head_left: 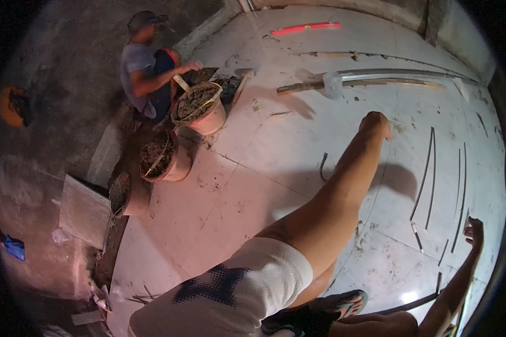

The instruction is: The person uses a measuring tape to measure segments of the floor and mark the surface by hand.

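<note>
My left arm, in a white sleeve, stretches out over pale floor tiles. At its end my left hand is closed, fingers curled downward; whatever it may hold is hidden. Near the right edge my right hand is also curled closed, beside thin dark strips lying on the tiles. I cannot make out anything in it. A short hooked dark piece lies left of my left forearm. Beyond my left hand are a clear plastic cup, a wooden batten and a long metal bar.
At the upper left a person crouches by a bucket of mortar with a wooden handle sticking out. Two more buckets, one a mortar bucket, line the tile edge. A loose tile leans there. A red spirit level lies far off.
</note>
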Demonstrator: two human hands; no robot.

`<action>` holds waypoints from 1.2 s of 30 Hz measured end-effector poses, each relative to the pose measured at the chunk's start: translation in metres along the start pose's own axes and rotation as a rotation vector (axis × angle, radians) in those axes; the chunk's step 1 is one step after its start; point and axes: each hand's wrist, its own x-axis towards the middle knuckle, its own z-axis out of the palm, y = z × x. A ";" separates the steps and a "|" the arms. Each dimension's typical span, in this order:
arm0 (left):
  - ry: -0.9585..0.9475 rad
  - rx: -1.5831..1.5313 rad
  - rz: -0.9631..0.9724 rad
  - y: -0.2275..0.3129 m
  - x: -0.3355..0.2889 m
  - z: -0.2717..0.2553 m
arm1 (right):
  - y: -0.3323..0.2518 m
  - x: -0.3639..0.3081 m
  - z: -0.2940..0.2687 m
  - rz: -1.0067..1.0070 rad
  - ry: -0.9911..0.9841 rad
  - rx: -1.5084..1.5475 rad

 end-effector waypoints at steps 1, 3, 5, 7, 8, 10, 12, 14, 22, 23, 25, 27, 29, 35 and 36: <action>0.046 -0.005 0.014 -0.003 0.002 0.001 | -0.001 0.001 0.003 0.009 -0.008 0.030; 0.088 -0.008 0.026 -0.006 0.005 0.003 | -0.003 0.003 0.010 0.003 -0.008 0.039; 0.101 -0.035 -0.031 -0.008 0.007 0.004 | -0.016 -0.003 0.022 -0.007 -0.008 0.051; 0.118 0.002 -0.015 -0.005 0.006 0.005 | -0.028 -0.012 0.031 -0.058 -0.019 0.084; 0.135 0.035 0.003 -0.002 0.005 0.006 | -0.037 -0.024 0.037 -0.074 -0.014 0.122; 0.192 0.068 0.082 0.002 -0.001 0.012 | -0.039 -0.013 0.036 -0.055 -0.031 0.112; 0.250 0.100 0.166 0.010 -0.008 0.012 | -0.038 -0.006 0.030 -0.036 -0.043 0.104; 0.264 0.108 0.151 0.008 -0.010 0.010 | -0.043 -0.005 0.030 -0.121 -0.023 -0.001; 0.072 0.097 0.063 0.000 -0.002 0.000 | -0.051 -0.017 0.035 -0.067 -0.037 -0.060; 0.046 0.079 0.051 -0.001 0.001 -0.001 | -0.048 -0.015 0.032 -0.058 -0.039 -0.049; 0.057 0.092 0.075 0.000 0.005 0.000 | -0.045 -0.012 0.027 -0.033 -0.033 -0.028; 0.065 0.109 0.096 0.002 0.007 0.000 | -0.039 -0.009 0.026 -0.004 -0.030 -0.005; 0.026 0.078 0.033 0.002 0.008 -0.001 | -0.037 -0.010 0.025 -0.005 -0.026 0.025; 0.125 0.017 0.038 0.002 0.002 0.002 | -0.040 -0.015 0.022 -0.004 -0.035 -0.005; 0.125 0.018 0.041 0.001 0.000 0.003 | -0.041 -0.017 0.022 -0.003 -0.032 -0.004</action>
